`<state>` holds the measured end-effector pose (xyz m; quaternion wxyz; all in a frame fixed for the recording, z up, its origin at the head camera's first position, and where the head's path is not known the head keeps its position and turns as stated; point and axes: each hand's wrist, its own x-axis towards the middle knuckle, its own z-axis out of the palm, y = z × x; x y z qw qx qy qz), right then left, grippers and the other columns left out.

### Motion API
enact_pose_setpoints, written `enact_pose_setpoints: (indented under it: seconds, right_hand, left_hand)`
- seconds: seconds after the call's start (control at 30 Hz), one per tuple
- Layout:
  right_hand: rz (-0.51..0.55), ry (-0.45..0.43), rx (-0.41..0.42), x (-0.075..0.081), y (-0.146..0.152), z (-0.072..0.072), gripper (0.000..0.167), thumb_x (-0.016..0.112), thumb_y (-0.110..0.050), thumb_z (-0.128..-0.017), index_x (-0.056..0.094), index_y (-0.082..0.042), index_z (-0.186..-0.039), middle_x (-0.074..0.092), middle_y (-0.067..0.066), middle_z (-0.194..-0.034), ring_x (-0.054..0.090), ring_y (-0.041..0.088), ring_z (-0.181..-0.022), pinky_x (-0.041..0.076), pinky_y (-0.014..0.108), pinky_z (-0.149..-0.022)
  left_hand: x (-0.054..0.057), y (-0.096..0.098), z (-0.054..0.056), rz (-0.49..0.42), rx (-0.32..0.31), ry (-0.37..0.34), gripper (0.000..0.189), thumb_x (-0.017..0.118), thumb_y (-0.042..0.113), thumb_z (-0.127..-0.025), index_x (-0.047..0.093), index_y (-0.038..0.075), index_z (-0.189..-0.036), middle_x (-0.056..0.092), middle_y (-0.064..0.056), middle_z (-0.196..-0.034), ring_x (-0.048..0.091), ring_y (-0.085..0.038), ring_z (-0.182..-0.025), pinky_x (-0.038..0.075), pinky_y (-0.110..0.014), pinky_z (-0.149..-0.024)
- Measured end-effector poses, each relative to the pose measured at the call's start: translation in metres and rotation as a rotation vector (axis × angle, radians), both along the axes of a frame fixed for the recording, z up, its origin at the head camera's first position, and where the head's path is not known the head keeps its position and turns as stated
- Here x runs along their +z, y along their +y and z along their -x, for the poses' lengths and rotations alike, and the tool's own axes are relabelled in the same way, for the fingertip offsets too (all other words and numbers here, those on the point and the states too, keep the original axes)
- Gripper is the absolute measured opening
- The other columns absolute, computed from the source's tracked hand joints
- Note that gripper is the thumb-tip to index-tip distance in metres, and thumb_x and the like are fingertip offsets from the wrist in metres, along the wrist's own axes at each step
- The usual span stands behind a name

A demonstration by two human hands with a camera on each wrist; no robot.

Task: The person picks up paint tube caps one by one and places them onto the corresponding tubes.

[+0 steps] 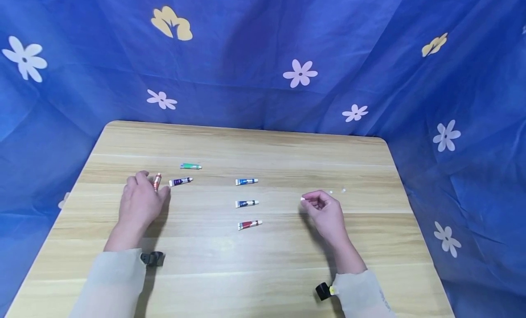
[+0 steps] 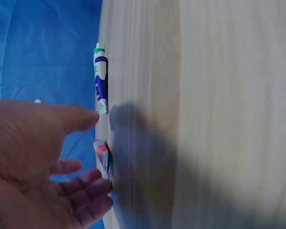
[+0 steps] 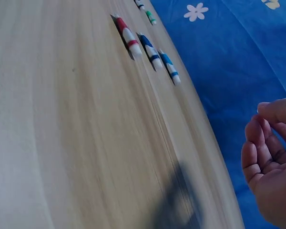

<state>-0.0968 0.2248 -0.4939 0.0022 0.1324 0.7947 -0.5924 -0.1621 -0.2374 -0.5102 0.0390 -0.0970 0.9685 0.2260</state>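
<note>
On the left of the table, my left hand point(image 1: 140, 201) is over an orange-red paint tube point(image 1: 157, 182). Thumb and fingers are spread to either side of this tube point(image 2: 102, 155), and the left wrist view shows a gap at the thumb. Just right of that hand lies a purple paint tube point(image 1: 181, 181), with a green one point(image 1: 191, 166) behind it. My right hand point(image 1: 326, 215), held above the table's right side, pinches a small white piece point(image 1: 302, 198) between thumb and fingertips; it looks like a tube cap, mostly hidden.
Mid-table, a light blue tube point(image 1: 246, 182), a dark blue tube point(image 1: 247, 203) and a red tube point(image 1: 249, 225) lie in a column. Two tiny whitish bits point(image 1: 331, 192) lie beyond my right hand. Blue flowered cloth point(image 1: 263, 57) hangs behind the wooden table point(image 1: 213, 281).
</note>
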Motion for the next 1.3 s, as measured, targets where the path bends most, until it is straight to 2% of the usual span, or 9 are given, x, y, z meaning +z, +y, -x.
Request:
enact_pose_setpoints:
  seconds: [0.13,0.3,0.43,0.53,0.77,0.87,1.03,1.3]
  right_hand:
    - [-0.031,0.000,0.055,0.002,-0.006,-0.005,0.013,0.082,-0.004,-0.093,0.079,-0.006,-0.105,0.074,0.003,-0.090,0.066,0.011,-0.080,0.054,0.019,-0.072]
    - [-0.056,0.018,0.120,0.005,-0.013,-0.010,0.013,0.083,-0.004,-0.092,0.079,-0.007,-0.105,0.077,0.010,-0.094,0.068,0.010,-0.081,0.056,0.019,-0.074]
    - [-0.062,0.030,0.134,0.009,-0.016,-0.011,0.013,0.083,-0.005,-0.093,0.079,-0.007,-0.105,0.076,0.009,-0.094,0.068,0.009,-0.081,0.056,0.020,-0.075]
    - [-0.071,0.036,0.137,0.010,-0.018,-0.012,0.012,0.083,-0.005,-0.093,0.079,-0.007,-0.105,0.076,0.009,-0.093,0.067,0.009,-0.081,0.056,0.020,-0.076]
    - [-0.088,0.031,0.140,0.011,-0.019,-0.014,0.012,0.083,-0.005,-0.093,0.079,-0.009,-0.104,0.076,0.008,-0.093,0.067,0.010,-0.081,0.055,0.021,-0.077]
    - [-0.089,0.030,0.143,0.011,-0.019,-0.015,0.013,0.083,-0.005,-0.093,0.079,-0.009,-0.104,0.076,0.008,-0.094,0.067,0.010,-0.082,0.055,0.021,-0.078]
    - [-0.077,0.030,0.148,0.011,-0.020,-0.015,0.013,0.083,-0.006,-0.093,0.080,-0.009,-0.105,0.077,0.009,-0.094,0.068,0.011,-0.083,0.055,0.020,-0.077]
    - [-0.064,0.038,0.143,0.012,-0.021,-0.014,0.013,0.082,-0.004,-0.093,0.080,-0.009,-0.105,0.077,0.010,-0.094,0.068,0.011,-0.083,0.055,0.020,-0.076]
  left_hand:
    - [0.000,0.000,0.000,0.020,0.014,0.002,0.070,0.058,0.030,-0.108,0.037,-0.021,-0.150,0.047,-0.048,-0.131,0.051,-0.061,-0.115,0.045,-0.072,-0.099]
    - [-0.001,0.000,0.001,0.054,0.003,0.015,0.054,0.059,0.031,-0.109,0.053,-0.019,-0.130,0.054,-0.041,-0.118,0.055,-0.055,-0.104,0.048,-0.068,-0.092]
    - [0.002,0.000,0.003,0.068,-0.002,0.003,0.047,0.059,0.028,-0.109,0.056,-0.016,-0.126,0.054,-0.042,-0.122,0.055,-0.056,-0.107,0.048,-0.068,-0.093]
    - [0.002,0.000,0.005,0.070,-0.007,0.019,0.041,0.057,0.023,-0.109,0.058,-0.014,-0.124,0.055,-0.042,-0.124,0.055,-0.057,-0.108,0.048,-0.068,-0.095]
    - [-0.001,-0.001,0.005,0.088,-0.025,0.054,0.037,0.045,0.018,-0.111,0.058,-0.017,-0.113,0.056,-0.041,-0.109,0.054,-0.055,-0.097,0.046,-0.064,-0.087]
    - [-0.001,-0.001,0.004,0.090,-0.032,0.043,0.038,0.041,0.019,-0.112,0.056,-0.016,-0.114,0.055,-0.039,-0.107,0.053,-0.053,-0.097,0.044,-0.062,-0.086]
    - [0.003,0.000,0.000,0.067,-0.023,0.021,0.037,0.039,0.025,-0.115,0.053,-0.008,-0.121,0.055,-0.037,-0.114,0.056,-0.053,-0.100,0.044,-0.063,-0.086]
    - [0.024,0.013,-0.016,0.036,-0.089,0.052,0.037,0.041,0.028,-0.117,0.052,-0.006,-0.125,0.054,-0.032,-0.110,0.061,-0.052,-0.091,0.048,-0.060,-0.069]
